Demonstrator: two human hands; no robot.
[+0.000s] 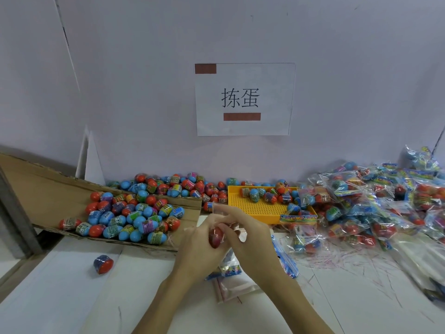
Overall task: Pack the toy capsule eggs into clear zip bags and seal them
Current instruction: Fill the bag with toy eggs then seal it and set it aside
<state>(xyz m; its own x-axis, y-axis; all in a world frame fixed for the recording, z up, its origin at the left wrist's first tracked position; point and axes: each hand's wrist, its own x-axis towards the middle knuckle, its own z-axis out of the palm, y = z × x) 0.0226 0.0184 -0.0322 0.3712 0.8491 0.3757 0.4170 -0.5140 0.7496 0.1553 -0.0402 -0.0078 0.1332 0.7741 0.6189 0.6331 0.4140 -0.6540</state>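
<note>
Far left: one stray egg sits alone on the table, well apart from the rest. Leave it, sweep it up last.

Cardboard flap next, carrying the loose eggs; more are piled behind along the wall. Supply is within easy reach of our left hand, so we feed from that side.

Centre: left hand and right hand meet around a red egg that looks already inside a clear bag. Left fingers are curled around egg and film. Right fingers pinch the bag, index finger stretched out. We can't tell whether the zip is closed.

To do this step well, in our judgement:
- seat the egg at the bag's bottom, away from the zip
- press the air out first
- run a pinch along the whole zip, end to end
- film is slick, so hold the bag by the film, not by the egg

Below the hands: spare bags lie flat, close by for the next round.

Right of centre: yellow tray with a few eggs at its back edge.

Far right: the heap of packed bags. Sealed bag goes there.
</note>
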